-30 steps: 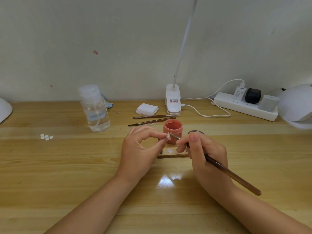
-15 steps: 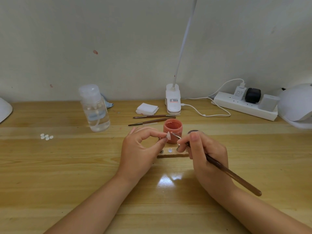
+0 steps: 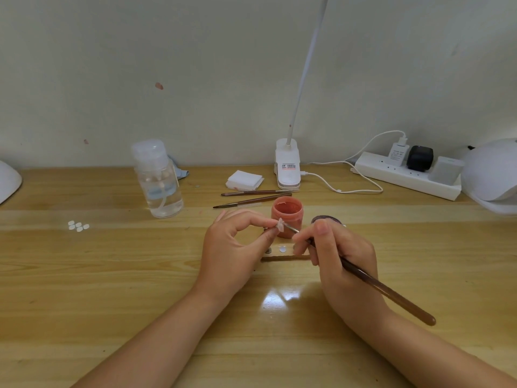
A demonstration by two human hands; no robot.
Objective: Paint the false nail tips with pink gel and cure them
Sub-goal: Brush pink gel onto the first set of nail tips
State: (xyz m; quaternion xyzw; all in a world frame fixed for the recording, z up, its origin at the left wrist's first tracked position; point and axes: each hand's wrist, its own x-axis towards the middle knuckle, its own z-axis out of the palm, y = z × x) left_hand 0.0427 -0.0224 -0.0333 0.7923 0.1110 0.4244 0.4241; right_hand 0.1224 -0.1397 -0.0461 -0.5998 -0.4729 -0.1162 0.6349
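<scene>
head view is showing the left hand [image 3: 235, 247] pinching a small nail tip [image 3: 280, 225] between thumb and forefinger, just in front of the open pink gel jar [image 3: 287, 217], which is sitting at 12 o'clock from the hands. the right hand [image 3: 341, 259] is gripping a brown brush [image 3: 372, 284], its fine end touching the nail tip at 9 o'clock from that hand and its handle trailing out toward 4 o'clock. a stick holder [image 3: 285, 258] is lying on the wooden table [image 3: 112, 275] between the hands. four loose tips [image 3: 78, 226] are lying well apart at 9 o'clock. a clear bottle [image 3: 158, 180] is standing at 10 o'clock, two spare brushes [image 3: 251, 198] just behind the jar, and a white curing lamp [image 3: 492, 175] at 2 o'clock
</scene>
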